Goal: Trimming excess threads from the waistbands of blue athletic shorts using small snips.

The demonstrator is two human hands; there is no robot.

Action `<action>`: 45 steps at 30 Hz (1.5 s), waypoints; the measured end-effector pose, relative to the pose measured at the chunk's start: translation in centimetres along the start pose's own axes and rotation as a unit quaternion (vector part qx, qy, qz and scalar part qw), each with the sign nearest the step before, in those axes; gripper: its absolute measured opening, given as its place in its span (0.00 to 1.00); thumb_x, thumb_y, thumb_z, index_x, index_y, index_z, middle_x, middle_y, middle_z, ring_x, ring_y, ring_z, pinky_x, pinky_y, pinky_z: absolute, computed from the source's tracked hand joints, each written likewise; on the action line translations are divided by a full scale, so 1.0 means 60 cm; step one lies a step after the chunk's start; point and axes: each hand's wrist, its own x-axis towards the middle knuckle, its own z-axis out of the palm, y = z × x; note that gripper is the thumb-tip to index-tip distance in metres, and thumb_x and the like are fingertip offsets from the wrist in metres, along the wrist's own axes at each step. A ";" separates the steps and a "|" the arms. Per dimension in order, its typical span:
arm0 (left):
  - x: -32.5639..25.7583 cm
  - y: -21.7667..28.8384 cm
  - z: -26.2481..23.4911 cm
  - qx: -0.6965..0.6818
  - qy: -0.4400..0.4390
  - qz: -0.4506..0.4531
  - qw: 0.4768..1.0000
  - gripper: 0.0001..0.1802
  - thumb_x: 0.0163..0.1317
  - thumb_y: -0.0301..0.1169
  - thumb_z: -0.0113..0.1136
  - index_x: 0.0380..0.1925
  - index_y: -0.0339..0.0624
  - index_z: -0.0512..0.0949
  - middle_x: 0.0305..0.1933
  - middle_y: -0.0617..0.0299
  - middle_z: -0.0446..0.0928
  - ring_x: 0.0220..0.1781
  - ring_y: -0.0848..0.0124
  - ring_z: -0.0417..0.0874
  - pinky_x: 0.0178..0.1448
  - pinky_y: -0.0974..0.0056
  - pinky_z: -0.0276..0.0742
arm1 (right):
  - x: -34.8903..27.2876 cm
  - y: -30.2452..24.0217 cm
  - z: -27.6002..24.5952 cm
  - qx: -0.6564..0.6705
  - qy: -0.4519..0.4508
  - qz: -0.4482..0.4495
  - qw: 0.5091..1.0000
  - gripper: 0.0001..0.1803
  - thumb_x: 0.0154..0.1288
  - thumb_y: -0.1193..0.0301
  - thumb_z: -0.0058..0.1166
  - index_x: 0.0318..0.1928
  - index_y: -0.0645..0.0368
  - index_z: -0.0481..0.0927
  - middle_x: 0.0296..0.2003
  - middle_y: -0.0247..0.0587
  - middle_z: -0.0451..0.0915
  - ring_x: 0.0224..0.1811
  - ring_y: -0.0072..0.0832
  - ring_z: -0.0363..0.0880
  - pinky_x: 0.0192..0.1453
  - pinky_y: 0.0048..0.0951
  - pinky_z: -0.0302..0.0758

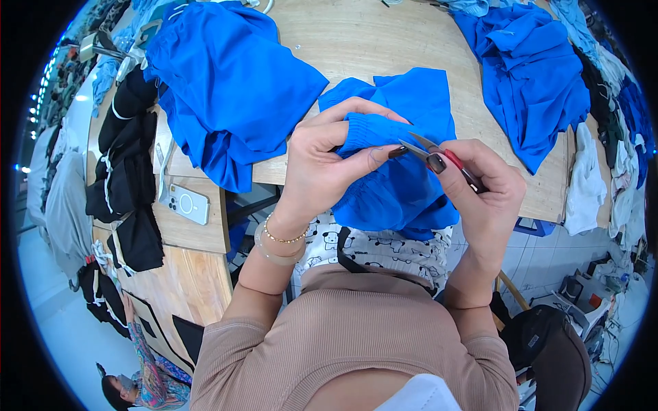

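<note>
A blue garment (418, 103) with a gathered elastic edge lies over the table's near edge and hangs toward my lap. My left hand (336, 154) pinches that gathered edge between thumb and fingers, holding it raised. In my right hand (480, 175) is a pair of small thread snips (423, 146) with pointed metal blades and a red and black grip. The blade tips reach the fabric just beside my left thumb. Whether a thread lies between the blades is too small to tell.
Blue fabric heaps lie at the left (226, 82) and right (531, 75) of the wooden table (349, 34). A white phone (188, 204) rests on a lower wooden surface beside black cloth bundles (127, 164). Another person (147, 380) is at lower left; a dark chair (558, 349) stands at lower right.
</note>
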 end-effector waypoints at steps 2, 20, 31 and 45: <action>-0.001 -0.001 0.000 0.000 0.000 0.000 1.000 0.08 0.50 0.23 0.67 0.32 0.34 0.84 0.39 0.52 0.80 0.35 0.73 0.81 0.37 0.73 0.76 | 0.000 0.000 -0.001 0.007 -0.005 0.005 1.000 0.04 0.55 0.80 0.61 0.33 0.65 0.81 0.20 0.29 0.76 0.21 0.10 0.67 0.24 0.13 0.60; 0.001 0.003 0.002 -0.013 0.002 0.007 1.000 0.08 0.50 0.24 0.67 0.32 0.33 0.84 0.38 0.52 0.80 0.35 0.73 0.80 0.37 0.73 0.76 | 0.000 -0.009 -0.002 0.032 -0.013 0.039 0.999 0.03 0.56 0.80 0.60 0.33 0.65 0.82 0.21 0.28 0.76 0.22 0.09 0.67 0.24 0.12 0.59; 0.002 0.001 0.001 -0.026 -0.003 -0.004 1.000 0.09 0.50 0.24 0.67 0.33 0.34 0.84 0.39 0.52 0.81 0.37 0.71 0.81 0.41 0.71 0.78 | 0.002 -0.004 -0.003 0.022 -0.017 0.025 0.999 0.04 0.56 0.81 0.59 0.34 0.65 0.82 0.22 0.29 0.77 0.23 0.10 0.68 0.25 0.12 0.61; 0.002 -0.003 0.009 -0.023 0.001 0.015 1.000 0.07 0.50 0.20 0.65 0.31 0.34 0.84 0.41 0.54 0.80 0.36 0.74 0.80 0.38 0.73 0.75 | 0.002 -0.015 -0.008 0.063 -0.013 0.008 0.998 0.04 0.55 0.82 0.59 0.33 0.65 0.81 0.22 0.29 0.78 0.22 0.08 0.68 0.25 0.10 0.59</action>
